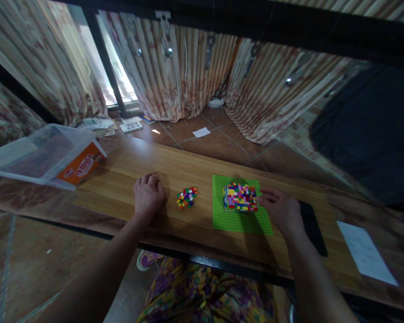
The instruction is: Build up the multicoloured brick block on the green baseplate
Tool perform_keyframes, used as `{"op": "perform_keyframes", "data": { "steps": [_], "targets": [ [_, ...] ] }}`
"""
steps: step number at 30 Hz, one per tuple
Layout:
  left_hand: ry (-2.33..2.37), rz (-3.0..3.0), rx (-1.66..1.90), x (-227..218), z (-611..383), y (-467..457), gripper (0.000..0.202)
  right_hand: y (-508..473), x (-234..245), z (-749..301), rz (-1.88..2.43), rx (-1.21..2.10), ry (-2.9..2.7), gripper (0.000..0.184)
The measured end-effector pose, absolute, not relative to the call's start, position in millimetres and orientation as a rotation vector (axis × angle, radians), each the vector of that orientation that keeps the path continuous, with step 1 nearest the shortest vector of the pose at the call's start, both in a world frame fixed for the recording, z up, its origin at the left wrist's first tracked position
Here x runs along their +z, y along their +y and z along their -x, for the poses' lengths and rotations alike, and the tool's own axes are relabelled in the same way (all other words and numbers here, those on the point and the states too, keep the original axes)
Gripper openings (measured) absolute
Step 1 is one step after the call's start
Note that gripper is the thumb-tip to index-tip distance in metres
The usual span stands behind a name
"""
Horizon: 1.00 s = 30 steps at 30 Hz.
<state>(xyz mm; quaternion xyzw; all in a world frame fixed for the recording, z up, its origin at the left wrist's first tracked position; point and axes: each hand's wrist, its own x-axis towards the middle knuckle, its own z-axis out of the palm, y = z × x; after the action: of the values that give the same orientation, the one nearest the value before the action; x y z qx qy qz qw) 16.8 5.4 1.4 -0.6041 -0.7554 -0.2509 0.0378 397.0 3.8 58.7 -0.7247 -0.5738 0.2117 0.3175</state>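
Note:
A block built of small multicoloured toy bricks (240,196) stands on a bright green studded baseplate (235,224). My right hand (283,211) is at the block's right edge, its thumb and fingers drawn together there. Whatever lies between those fingertips is too small to make out. To the left, a small pile of loose coloured bricks (187,197) is spread on the wooden board. My left hand (148,194) rests on the board left of that pile, fingers curled in, with nothing seen in it.
Beside my right wrist lies a black phone-like slab (312,228), and a white paper sheet (366,252) is further right. A clear plastic bin (50,154) with an orange label stands at the far left. Curtains (188,72) hang behind the wooden board (175,163).

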Motion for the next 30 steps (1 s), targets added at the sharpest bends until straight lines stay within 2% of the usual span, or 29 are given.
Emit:
{"op": "perform_keyframes", "data": {
  "steps": [9, 15, 20, 24, 30],
  "targets": [
    [-2.345, 1.857, -0.759, 4.2, -18.5, 4.7, 0.029, 6.3, 54.8, -396.1, 2.037, 0.455, -1.556, 0.031],
    [-2.329, 1.867, -0.790, 1.6, -16.8, 5.1, 0.029, 3.8, 55.6, -392.9, 1.949, 0.585, -1.461, 0.039],
    [-2.313, 1.878, -0.800, 2.5, -16.9, 4.5, 0.027, -15.9, 58.8, -385.5, 1.876, 0.431, -1.351, 0.046],
    [-2.323, 1.872, -0.791, 4.3, -18.0, 3.9, 0.027, -39.3, 58.9, -360.5, 1.774, 0.379, -1.287, 0.039],
    [-2.349, 1.874, -0.775, 4.7, -18.4, 3.3, 0.029, -61.3, 58.4, -284.8, 1.431, 0.555, -1.735, 0.021]
  ]
}}
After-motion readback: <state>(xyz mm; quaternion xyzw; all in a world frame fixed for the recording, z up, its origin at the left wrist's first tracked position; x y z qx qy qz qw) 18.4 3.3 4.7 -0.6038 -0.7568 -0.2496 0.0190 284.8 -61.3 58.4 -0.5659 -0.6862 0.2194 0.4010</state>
